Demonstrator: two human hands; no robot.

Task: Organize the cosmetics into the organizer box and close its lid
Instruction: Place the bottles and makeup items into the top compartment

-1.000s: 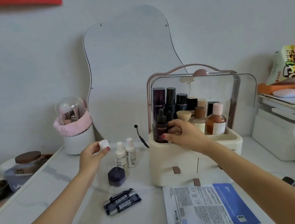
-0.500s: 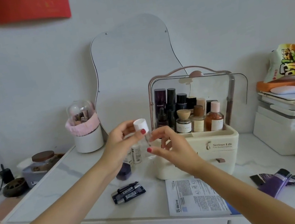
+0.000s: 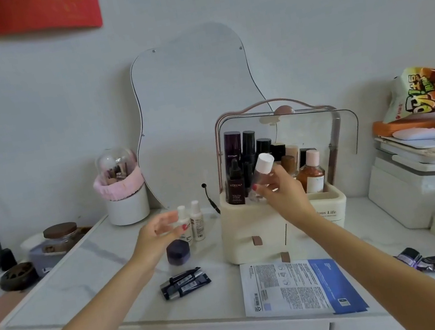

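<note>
The cream organizer box (image 3: 250, 226) stands on the white table with its clear lid (image 3: 346, 124) raised and several bottles upright inside. My right hand (image 3: 282, 194) grips a small clear bottle with a white cap (image 3: 262, 171) over the box's front left part. My left hand (image 3: 161, 230) hovers open and blurred in front of two small white bottles (image 3: 193, 221). A dark purple jar (image 3: 178, 251) sits just below them, and dark tubes (image 3: 184, 282) lie nearer the front edge.
A blue and white sachet (image 3: 299, 287) lies in front of the box, purple tubes (image 3: 422, 259) at the right. A wall mirror (image 3: 194, 105) stands behind. A brush holder (image 3: 123, 187) and a jar (image 3: 60, 236) are at the left, stacked boxes (image 3: 427, 174) on the right.
The clear bottle has passed from my left hand to my right, which has carried it over to the box. My left hand has let go and dropped back towards the white bottles.
</note>
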